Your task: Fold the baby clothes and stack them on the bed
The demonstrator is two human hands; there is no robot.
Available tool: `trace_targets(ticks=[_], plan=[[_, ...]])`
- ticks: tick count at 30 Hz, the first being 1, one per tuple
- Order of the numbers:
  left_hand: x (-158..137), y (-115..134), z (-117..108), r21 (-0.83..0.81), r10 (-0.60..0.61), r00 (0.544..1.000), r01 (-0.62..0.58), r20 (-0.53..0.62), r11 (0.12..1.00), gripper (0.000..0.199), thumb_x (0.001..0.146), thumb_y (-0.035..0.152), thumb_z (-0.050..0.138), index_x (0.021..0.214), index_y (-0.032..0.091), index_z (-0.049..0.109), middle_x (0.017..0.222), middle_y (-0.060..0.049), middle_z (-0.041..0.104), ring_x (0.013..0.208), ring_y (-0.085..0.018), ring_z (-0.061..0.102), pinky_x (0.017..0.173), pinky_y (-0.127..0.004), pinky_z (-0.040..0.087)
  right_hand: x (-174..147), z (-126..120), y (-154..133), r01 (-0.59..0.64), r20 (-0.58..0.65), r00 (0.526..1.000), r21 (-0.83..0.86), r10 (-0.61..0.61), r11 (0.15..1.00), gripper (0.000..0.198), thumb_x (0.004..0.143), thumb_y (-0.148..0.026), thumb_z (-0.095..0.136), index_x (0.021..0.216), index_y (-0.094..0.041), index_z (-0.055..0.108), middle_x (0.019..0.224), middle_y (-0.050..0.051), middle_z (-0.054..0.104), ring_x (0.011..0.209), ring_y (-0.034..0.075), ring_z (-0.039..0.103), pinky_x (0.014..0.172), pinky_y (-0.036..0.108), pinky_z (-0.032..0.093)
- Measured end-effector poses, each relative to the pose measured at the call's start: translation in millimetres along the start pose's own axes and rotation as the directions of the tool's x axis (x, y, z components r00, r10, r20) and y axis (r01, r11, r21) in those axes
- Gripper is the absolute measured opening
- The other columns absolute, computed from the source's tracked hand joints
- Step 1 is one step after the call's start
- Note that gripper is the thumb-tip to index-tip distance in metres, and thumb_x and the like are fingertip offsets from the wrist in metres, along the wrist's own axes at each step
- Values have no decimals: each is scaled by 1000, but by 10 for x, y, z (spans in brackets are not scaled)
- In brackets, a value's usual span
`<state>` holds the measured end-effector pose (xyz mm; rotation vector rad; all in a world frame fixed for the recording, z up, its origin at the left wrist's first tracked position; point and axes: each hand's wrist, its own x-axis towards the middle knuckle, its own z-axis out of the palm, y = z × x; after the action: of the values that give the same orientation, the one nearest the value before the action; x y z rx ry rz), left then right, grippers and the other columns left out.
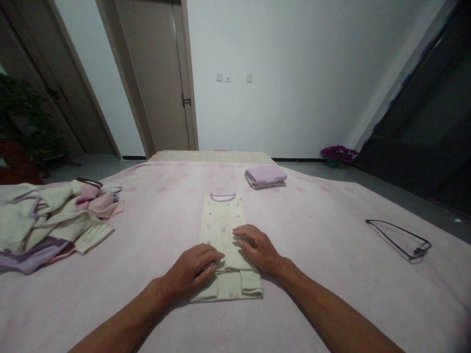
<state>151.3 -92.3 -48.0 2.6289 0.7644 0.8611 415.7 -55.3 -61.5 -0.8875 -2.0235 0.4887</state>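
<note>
A pale yellow child's shirt point(228, 284) with small prints and a purple neckline lies in front of me, folded into a narrow strip, its neckline pointing away. Its sides and sleeves are turned in over the middle. My left hand point(196, 267) rests on the left edge of the shirt, fingers extended together and thumb apart. On the right side lies my right hand point(257, 245), a little farther forward, with its fingers slightly bent and thumb apart, touching the cloth. Neither hand grips the fabric visibly. The cloth beneath both palms is hidden.
A pink flowered cloth point(154, 304) covers the table. Loose clothes point(55, 215) are heaped at the left. Folded lilac and grey garments point(265, 175) are stacked beyond the shirt, to the right. A thin black looped frame point(401, 235) lies near the right edge.
</note>
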Motion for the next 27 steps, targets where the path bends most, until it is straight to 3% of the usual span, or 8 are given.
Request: trace_targets(ticks=[3,7,12,17,22,27], plan=[[-64,-120,-44,52,-97,988,104,-119,993,24,99,20,47,119,19,61,108,-10,67,98,-19,63,84,-31,53,8,-42,51,-68,-98,994,-140,55,988,31,82,-9,55,106,-23,69,99,6,68,93,20,64,85,35,53],[-125,-276,-117,96,-117,991,123,-64,988,22,97,16,48,112,20,64,106,-8,67,95,-17,63,81,-29,53,-6,-163,172,-37,-10,999,-268,36,963,40,78,-2,52,108,-23,68,99,5,67,92,19,64,81,32,52],[-160,-346,-197,71,-64,998,62,29,996,32,92,6,47,113,22,64,112,-8,65,101,-17,62,84,-28,52,-1,-259,210,36,106,994,-225,-12,974,43,77,-1,51,110,-22,68,98,5,68,92,19,64,82,31,52],[-180,-361,-304,116,-102,992,93,69,989,32,88,7,52,112,23,65,114,-7,64,98,-17,64,81,-28,53,26,-313,181,80,152,986,-93,-66,992,50,75,-1,50,117,-23,67,104,5,70,97,19,66,86,33,53],[-172,-368,-374,123,-67,993,55,97,991,30,92,14,54,116,26,67,118,-8,65,100,-17,66,82,-27,55,-21,-441,171,81,270,961,-60,-62,995,55,75,-1,51,124,-23,66,114,7,68,106,20,65,92,35,54],[-184,-427,-338,66,-25,995,18,99,998,29,95,17,53,118,27,68,122,-9,67,107,-18,66,88,-29,55,-95,-437,73,121,278,956,-68,-98,990,50,80,-2,49,123,-21,66,116,9,69,109,20,64,96,38,53]])
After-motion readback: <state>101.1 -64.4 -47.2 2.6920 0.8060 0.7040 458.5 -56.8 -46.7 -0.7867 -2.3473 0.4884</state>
